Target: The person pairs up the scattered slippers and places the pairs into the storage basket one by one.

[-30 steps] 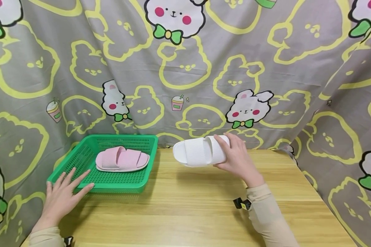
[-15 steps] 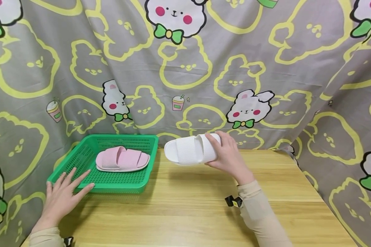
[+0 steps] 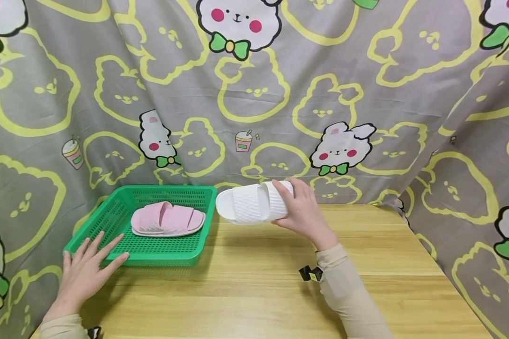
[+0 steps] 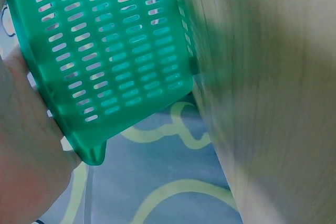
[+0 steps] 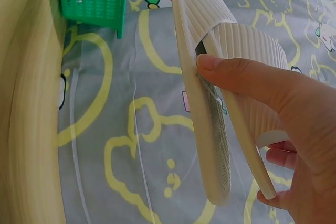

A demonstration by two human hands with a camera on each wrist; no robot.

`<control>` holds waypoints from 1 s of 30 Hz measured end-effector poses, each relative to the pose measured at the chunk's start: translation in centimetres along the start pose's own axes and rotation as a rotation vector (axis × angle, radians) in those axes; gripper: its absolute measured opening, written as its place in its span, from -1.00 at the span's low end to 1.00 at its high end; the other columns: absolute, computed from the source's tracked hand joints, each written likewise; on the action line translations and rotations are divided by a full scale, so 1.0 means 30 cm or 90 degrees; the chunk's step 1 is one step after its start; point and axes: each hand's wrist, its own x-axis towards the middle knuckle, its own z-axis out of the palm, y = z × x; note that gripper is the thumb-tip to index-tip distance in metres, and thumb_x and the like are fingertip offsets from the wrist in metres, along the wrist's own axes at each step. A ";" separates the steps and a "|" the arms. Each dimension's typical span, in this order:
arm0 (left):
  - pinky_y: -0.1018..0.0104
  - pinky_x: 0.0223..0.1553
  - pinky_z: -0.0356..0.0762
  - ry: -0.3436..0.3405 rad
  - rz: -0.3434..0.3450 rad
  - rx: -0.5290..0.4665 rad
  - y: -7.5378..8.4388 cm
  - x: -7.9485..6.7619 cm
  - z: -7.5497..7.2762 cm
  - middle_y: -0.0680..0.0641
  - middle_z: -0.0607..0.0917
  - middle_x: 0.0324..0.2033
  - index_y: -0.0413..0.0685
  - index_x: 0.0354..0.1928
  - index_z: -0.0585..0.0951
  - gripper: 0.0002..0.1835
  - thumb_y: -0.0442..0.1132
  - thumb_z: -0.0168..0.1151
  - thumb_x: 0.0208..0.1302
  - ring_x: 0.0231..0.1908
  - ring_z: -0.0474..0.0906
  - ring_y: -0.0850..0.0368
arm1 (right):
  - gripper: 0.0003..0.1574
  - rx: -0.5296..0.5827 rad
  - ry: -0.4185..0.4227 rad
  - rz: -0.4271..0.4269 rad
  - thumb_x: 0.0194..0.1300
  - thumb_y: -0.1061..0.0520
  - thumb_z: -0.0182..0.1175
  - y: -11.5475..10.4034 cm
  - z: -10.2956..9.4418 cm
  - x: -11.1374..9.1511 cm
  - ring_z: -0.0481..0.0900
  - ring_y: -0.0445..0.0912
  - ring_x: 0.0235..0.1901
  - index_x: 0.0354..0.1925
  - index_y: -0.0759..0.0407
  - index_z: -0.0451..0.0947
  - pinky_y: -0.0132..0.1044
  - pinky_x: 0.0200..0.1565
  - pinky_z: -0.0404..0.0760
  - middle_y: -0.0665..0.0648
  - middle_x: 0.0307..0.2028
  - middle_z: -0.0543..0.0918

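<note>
My right hand (image 3: 303, 212) grips a pair of white ribbed slippers (image 3: 246, 203) at one end and holds them above the table. In the right wrist view, the thumb of the right hand (image 5: 294, 103) presses between the two nested slippers (image 5: 205, 103). Their free end points left, close to the right rim of a green plastic basket (image 3: 152, 260). Inside the basket lie pink slippers (image 3: 167, 220), fitted together. My left hand (image 3: 82, 278) rests on the near left rim, fingers spread. The left wrist view has that hand (image 4: 31, 145) against the slotted basket wall (image 4: 126, 121).
The wooden table (image 3: 254, 292) runs under the basket and both arms. A grey curtain (image 3: 263, 99) with rabbit and yellow outline prints hangs behind it and along both sides. Each wrist carries a small black camera mount (image 3: 310, 273).
My right hand has carried the white slippers leftward, bringing their free end up beside the basket's right rim. My left hand and the pink slippers have stayed put.
</note>
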 end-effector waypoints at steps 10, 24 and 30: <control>-0.52 0.21 -0.77 0.004 0.001 -0.001 -0.002 0.001 0.001 -0.29 -0.03 0.52 0.51 0.50 0.05 -0.26 0.26 0.05 0.35 0.46 -0.29 -0.50 | 0.35 -0.014 -0.022 0.023 -0.32 -0.23 0.61 -0.038 0.016 0.035 0.28 0.17 0.25 0.42 -0.14 0.19 0.13 0.30 0.31 0.30 0.27 0.30; -0.53 0.21 -0.76 0.003 0.001 0.001 0.001 0.000 -0.001 -0.28 -0.05 0.52 0.51 0.50 0.04 -0.26 0.27 0.04 0.35 0.46 -0.28 -0.50 | 0.34 0.002 -0.041 0.057 -0.31 -0.22 0.61 -0.101 0.056 0.081 0.30 0.22 0.23 0.41 -0.14 0.18 0.19 0.29 0.31 0.33 0.26 0.30; -0.55 0.21 -0.74 0.003 0.000 0.000 0.006 0.000 -0.004 -0.30 -0.03 0.52 0.50 0.50 0.04 -0.27 0.27 0.04 0.35 0.45 -0.28 -0.51 | 0.35 0.013 -0.066 0.059 -0.31 -0.24 0.61 -0.129 0.082 0.092 0.26 0.19 0.27 0.42 -0.15 0.17 0.20 0.31 0.28 0.32 0.28 0.28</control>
